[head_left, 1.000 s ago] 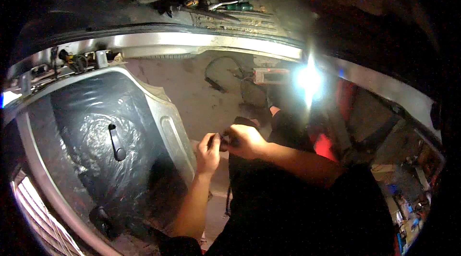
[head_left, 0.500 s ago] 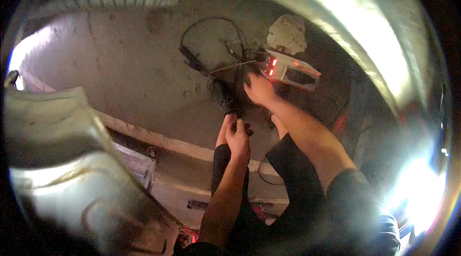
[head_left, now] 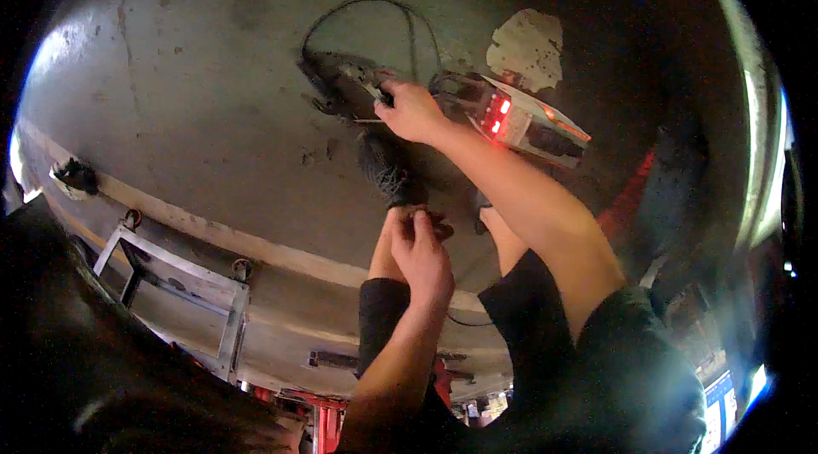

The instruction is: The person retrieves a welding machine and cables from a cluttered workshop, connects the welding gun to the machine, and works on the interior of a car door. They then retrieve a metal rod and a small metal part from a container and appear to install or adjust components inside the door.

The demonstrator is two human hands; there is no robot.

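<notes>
My right hand (head_left: 415,112) is closed on a dark clamp-like tool (head_left: 372,83) with a greyish metal part, low over the floor. A black cable (head_left: 366,1) loops out beyond it, and a thin rod (head_left: 368,121) shows beside my fingers. To the right of that hand stands a box-shaped machine (head_left: 530,123) with a lit red display and dark leads at its front. My left hand (head_left: 422,254) is held near my shin, its fingers closed around something small and dark that is mostly hidden. Just beyond it is my black shoe (head_left: 383,169).
A pale, irregular flat piece (head_left: 526,49) lies behind the machine. On the left is a metal frame (head_left: 175,258) with small wheels, beside a long raised ledge (head_left: 281,256). A dark curved panel (head_left: 102,369) fills the lower left.
My right hand has moved left and away from the machine's front and now grips the clamp-like tool. My left hand stays near my shin, closed. The bright panels overhead have mostly left the view.
</notes>
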